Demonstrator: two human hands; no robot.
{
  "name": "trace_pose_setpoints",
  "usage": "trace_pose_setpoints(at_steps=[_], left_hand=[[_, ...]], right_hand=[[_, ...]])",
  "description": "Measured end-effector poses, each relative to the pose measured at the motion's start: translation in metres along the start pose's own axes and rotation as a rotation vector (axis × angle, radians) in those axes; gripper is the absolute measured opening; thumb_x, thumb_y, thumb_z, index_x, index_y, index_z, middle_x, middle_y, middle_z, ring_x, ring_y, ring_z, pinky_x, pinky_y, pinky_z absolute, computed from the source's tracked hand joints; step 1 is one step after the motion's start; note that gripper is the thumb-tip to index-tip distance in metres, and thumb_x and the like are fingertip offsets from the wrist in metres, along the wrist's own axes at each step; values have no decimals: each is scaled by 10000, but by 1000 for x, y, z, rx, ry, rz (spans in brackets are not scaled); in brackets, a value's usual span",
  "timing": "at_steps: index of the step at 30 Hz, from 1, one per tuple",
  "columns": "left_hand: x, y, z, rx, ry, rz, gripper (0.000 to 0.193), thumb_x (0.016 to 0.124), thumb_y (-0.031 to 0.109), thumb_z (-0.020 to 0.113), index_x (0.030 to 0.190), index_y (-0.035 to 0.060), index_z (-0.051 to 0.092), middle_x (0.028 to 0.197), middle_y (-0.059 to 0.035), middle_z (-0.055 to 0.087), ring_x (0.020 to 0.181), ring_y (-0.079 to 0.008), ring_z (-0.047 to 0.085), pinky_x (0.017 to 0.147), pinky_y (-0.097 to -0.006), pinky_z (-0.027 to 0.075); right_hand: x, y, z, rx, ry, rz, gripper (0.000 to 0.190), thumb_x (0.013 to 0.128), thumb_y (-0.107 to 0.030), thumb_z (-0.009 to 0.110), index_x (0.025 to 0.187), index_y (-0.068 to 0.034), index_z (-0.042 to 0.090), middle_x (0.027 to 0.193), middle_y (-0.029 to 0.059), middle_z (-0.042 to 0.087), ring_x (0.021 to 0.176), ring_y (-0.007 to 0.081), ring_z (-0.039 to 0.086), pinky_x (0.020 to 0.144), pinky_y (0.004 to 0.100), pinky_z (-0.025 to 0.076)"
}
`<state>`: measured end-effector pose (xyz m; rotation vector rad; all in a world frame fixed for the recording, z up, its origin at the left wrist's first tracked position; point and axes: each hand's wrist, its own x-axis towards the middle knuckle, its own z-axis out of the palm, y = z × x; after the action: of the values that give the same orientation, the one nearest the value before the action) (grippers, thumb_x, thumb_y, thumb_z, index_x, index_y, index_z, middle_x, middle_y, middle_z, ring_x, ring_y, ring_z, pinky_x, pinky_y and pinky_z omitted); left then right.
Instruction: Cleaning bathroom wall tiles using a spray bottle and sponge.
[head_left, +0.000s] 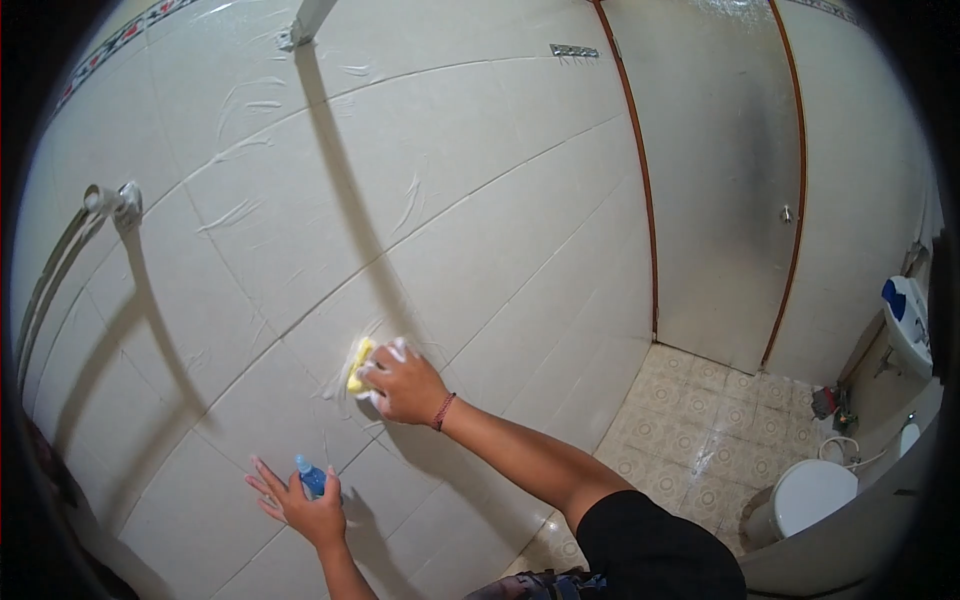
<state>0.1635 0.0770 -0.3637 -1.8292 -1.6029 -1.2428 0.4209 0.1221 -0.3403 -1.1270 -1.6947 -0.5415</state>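
Note:
My right hand (407, 381) presses a yellow sponge (360, 366) against the white wall tiles (480, 262). White foam clings to its fingers and smears the tile around the sponge. Lower left, my left hand (304, 504) holds a small blue bottle (312, 476) with a pale blue top between thumb and fingers. The other fingers of that hand spread out in front of the wall. Streaks of white foam (229, 215) mark the tiles above and to the left of the sponge. A braided bracelet (444, 412) circles my right wrist.
A rail fitting (126, 204) juts from the wall at left, and another bar (307, 26) at the top. A hook strip (574, 51) hangs near the frosted door (720, 187). Beyond the patterned floor (675, 420) are a toilet (814, 499) and a washbasin (909, 326).

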Motion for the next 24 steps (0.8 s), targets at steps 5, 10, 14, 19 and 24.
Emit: trace_pose_setpoints(at_steps=[5, 10, 14, 19, 24], left_hand=[[-2, 12, 13, 73, 32, -42, 322, 692, 281, 761, 868, 27, 670, 1632, -104, 154, 1496, -400, 72, 1145, -618, 98], [-2, 17, 30, 104, 69, -31, 285, 687, 288, 756, 781, 42, 647, 1630, -130, 148, 1488, -430, 74, 1134, -645, 114], [0, 34, 45, 117, 110, 23, 310, 663, 305, 764, 775, 39, 652, 1624, -168, 139, 1484, -446, 67, 1132, -654, 105], [1, 51, 48, 168, 76, -19, 338, 638, 314, 770, 784, 30, 658, 1615, -199, 140, 1478, -465, 66, 1133, -659, 92], [2, 58, 41, 114, 17, -13, 320, 637, 295, 754, 774, 21, 660, 1614, -196, 148, 1473, -478, 68, 1107, -697, 110]], right_hand=[[-9, 58, -12, -13, 131, 310, 331, 736, -127, 650, 1067, -132, 655, 1127, 130, 558, 1025, 381, 549, 857, 475, 495], [-18, 65, -17, 54, 123, 283, 343, 735, -63, 655, 1074, -109, 635, 1082, 145, 547, 986, 369, 556, 779, 450, 526], [-10, 81, -24, 92, 87, 171, 341, 742, -85, 658, 1081, -110, 628, 1095, 142, 541, 999, 360, 555, 782, 454, 527], [1, 62, -14, 63, 58, -72, 325, 767, -160, 652, 1090, -131, 635, 1111, 119, 541, 1008, 342, 555, 798, 465, 510], [-2, 82, -5, 47, -1, -235, 348, 780, -246, 655, 1122, -180, 645, 1100, 89, 551, 1004, 300, 554, 824, 459, 459]])
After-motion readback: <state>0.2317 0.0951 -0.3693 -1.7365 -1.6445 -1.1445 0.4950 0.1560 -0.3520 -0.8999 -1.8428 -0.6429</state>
